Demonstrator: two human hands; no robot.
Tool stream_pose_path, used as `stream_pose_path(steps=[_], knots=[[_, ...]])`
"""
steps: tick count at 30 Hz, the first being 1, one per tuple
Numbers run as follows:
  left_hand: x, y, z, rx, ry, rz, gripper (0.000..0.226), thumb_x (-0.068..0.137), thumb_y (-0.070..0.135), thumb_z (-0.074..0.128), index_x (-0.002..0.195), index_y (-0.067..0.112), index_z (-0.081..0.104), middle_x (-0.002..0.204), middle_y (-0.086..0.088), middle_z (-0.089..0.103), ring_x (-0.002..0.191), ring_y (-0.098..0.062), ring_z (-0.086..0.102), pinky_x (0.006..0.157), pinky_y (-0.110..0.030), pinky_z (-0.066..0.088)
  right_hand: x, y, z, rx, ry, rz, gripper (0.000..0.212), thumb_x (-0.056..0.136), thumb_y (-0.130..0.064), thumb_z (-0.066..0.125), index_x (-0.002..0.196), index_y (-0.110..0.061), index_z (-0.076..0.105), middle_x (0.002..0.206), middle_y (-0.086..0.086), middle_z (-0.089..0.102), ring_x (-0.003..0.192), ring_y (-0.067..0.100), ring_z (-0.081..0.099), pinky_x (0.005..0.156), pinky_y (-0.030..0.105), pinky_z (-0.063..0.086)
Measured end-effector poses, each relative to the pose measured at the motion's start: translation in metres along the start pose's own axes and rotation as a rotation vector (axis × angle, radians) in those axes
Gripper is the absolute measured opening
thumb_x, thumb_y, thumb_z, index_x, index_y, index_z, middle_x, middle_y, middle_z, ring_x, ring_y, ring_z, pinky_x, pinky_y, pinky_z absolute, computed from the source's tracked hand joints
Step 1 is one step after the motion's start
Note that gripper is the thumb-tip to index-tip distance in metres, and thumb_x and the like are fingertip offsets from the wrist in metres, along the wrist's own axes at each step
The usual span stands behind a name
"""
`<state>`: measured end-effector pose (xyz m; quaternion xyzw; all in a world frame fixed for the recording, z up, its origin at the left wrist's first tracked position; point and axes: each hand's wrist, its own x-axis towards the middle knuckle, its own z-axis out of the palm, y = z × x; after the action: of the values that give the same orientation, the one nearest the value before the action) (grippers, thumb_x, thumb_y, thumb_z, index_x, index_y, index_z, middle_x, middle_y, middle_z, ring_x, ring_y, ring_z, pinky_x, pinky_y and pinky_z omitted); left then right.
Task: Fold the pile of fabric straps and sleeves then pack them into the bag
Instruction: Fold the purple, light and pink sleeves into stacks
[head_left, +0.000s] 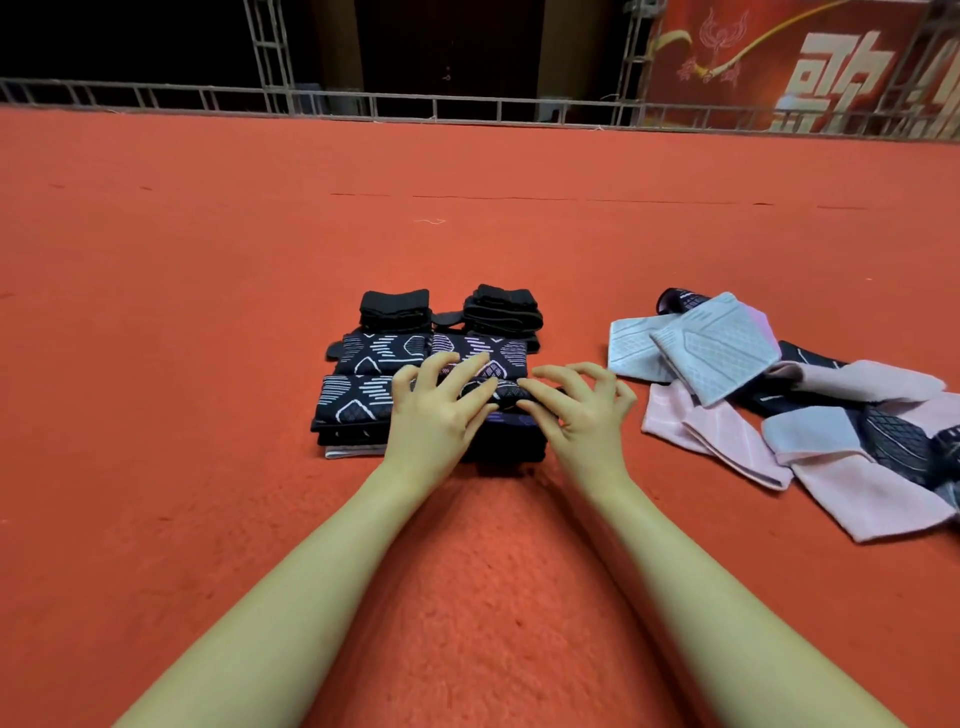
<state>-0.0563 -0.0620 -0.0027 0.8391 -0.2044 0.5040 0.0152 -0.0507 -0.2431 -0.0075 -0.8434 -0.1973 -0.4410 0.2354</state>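
Folded black patterned sleeves (358, 400) lie in neat stacks on the red carpet at the centre. Behind them stand two stacks of folded black straps (396, 309). My left hand (441, 410) and my right hand (576, 410) meet over the near right stack, both pinching a small dark rolled sleeve (501, 394) between thumb and fingertips. The other fingers are spread and slightly curled. An unfolded pile of sleeves (779, 395), grey, pink and black, lies to the right. No bag is in view.
Red carpet (208, 312) spreads all around. A metal truss rail (467, 106) runs along the far edge, with a red banner (779, 57) at the back right. Bare carpet lies to the left of the stacks and in front of me.
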Motion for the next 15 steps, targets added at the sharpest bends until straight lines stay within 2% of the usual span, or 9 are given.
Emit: stream_pose_path(steps=[6, 8, 11, 13, 15], knots=[[0.004, -0.012, 0.03, 0.088, -0.041, 0.049, 0.018, 0.087, 0.026, 0.06, 0.095, 0.016, 0.073, 0.118, 0.001, 0.067, 0.108, -0.025, 0.055, 0.086, -0.039, 0.033, 0.015, 0.021, 0.03, 0.003, -0.058, -0.046, 0.025, 0.084, -0.038, 0.057, 0.097, -0.027, 0.076, 0.109, -0.009, 0.069, 0.102, 0.018, 0.045, 0.083, 0.035, 0.022], [-0.007, -0.01, 0.038, 0.106, -0.12, 0.098, 0.018, 0.087, 0.022, 0.057, 0.09, 0.012, 0.072, 0.119, -0.005, 0.067, 0.107, -0.029, 0.062, 0.089, -0.04, 0.035, 0.006, 0.028, 0.038, -0.001, -0.142, -0.067, 0.025, 0.083, -0.038, 0.057, 0.095, -0.027, 0.076, 0.111, -0.007, 0.069, 0.104, 0.018, 0.046, 0.084, 0.034, 0.022], [-0.025, -0.004, 0.045, 0.093, -0.29, 0.138, 0.02, 0.083, 0.017, 0.053, 0.084, 0.007, 0.071, 0.112, -0.017, 0.068, 0.1, -0.032, 0.066, 0.092, -0.04, 0.038, -0.017, 0.033, 0.044, 0.003, -0.295, -0.064, 0.028, 0.084, -0.04, 0.054, 0.096, -0.027, 0.075, 0.112, -0.006, 0.07, 0.106, 0.018, 0.057, 0.085, 0.031, 0.022], [-0.031, 0.0, 0.043, 0.07, -0.406, 0.105, 0.025, 0.084, 0.022, 0.05, 0.085, 0.006, 0.07, 0.108, -0.02, 0.068, 0.095, -0.031, 0.067, 0.09, -0.04, 0.046, -0.026, 0.032, 0.042, 0.035, -0.348, -0.02, 0.031, 0.085, -0.041, 0.051, 0.099, -0.026, 0.074, 0.112, -0.006, 0.07, 0.107, 0.013, 0.059, 0.087, 0.029, 0.021], [-0.032, 0.004, 0.038, 0.058, -0.496, 0.057, 0.037, 0.087, 0.033, 0.045, 0.094, 0.007, 0.07, 0.107, -0.021, 0.068, 0.095, -0.032, 0.067, 0.09, -0.039, 0.049, -0.026, 0.03, 0.037, 0.046, -0.357, 0.015, 0.034, 0.086, -0.042, 0.05, 0.102, -0.025, 0.074, 0.112, -0.005, 0.07, 0.109, 0.011, 0.058, 0.087, 0.027, 0.02]])
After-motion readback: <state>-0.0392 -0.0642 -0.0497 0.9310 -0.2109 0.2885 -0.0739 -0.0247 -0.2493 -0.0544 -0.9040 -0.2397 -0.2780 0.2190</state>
